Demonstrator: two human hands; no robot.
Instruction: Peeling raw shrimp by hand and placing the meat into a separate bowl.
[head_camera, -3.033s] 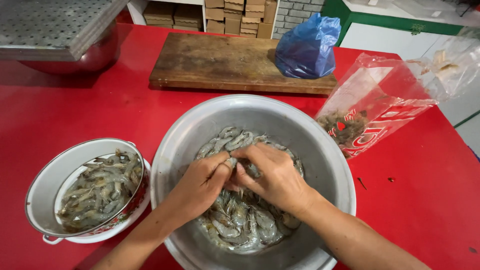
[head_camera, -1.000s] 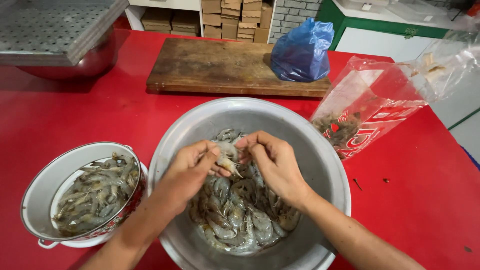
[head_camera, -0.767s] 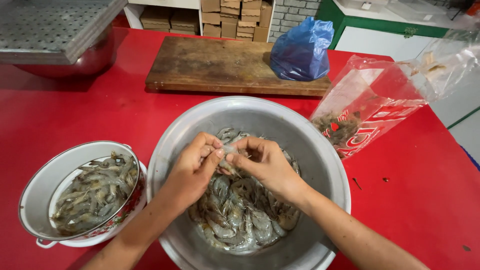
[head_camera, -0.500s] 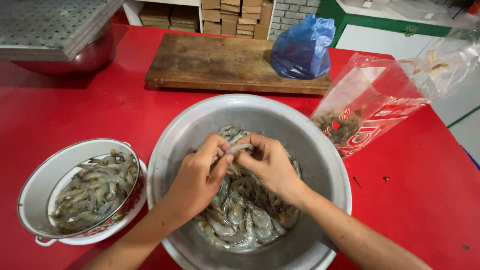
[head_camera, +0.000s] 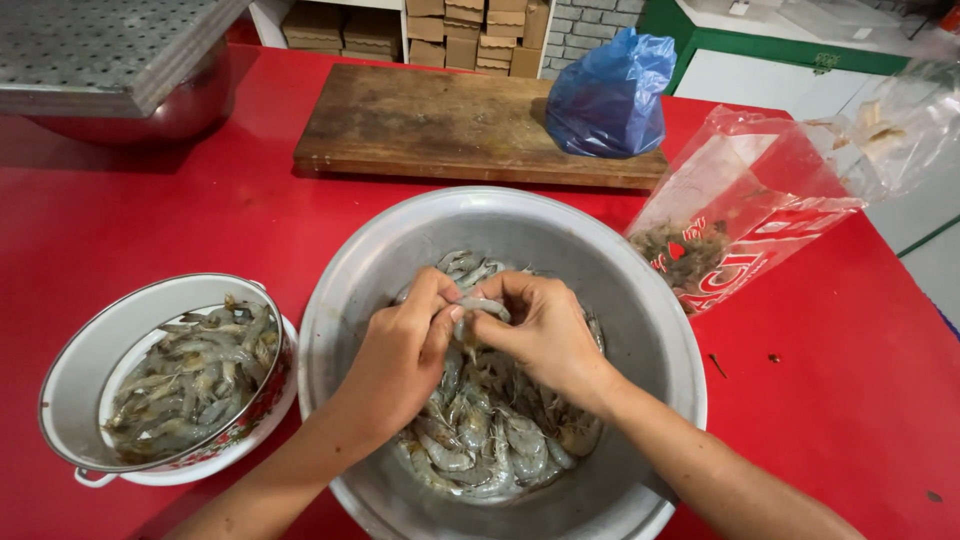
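Both my hands are down inside a large metal bowl (head_camera: 640, 300) holding a heap of raw grey shrimp (head_camera: 495, 435). My left hand (head_camera: 400, 355) and my right hand (head_camera: 535, 335) meet over the heap and pinch a single shrimp (head_camera: 478, 306) between their fingertips. At the left stands a white enamel bowl (head_camera: 95, 345) with a flowered rim, holding several more shrimp (head_camera: 185, 375).
A wooden cutting board (head_camera: 440, 125) lies behind the bowl with a blue plastic bag (head_camera: 610, 95) on its right end. A clear bag with red print (head_camera: 745, 215) holding shrimp scraps lies at the right. A perforated metal tray over a steel bowl (head_camera: 110, 60) sits far left on the red table (head_camera: 830, 380).
My hands came apart briefly over the heap, then closed together again on one shrimp. The bowls and bags have stayed in place.
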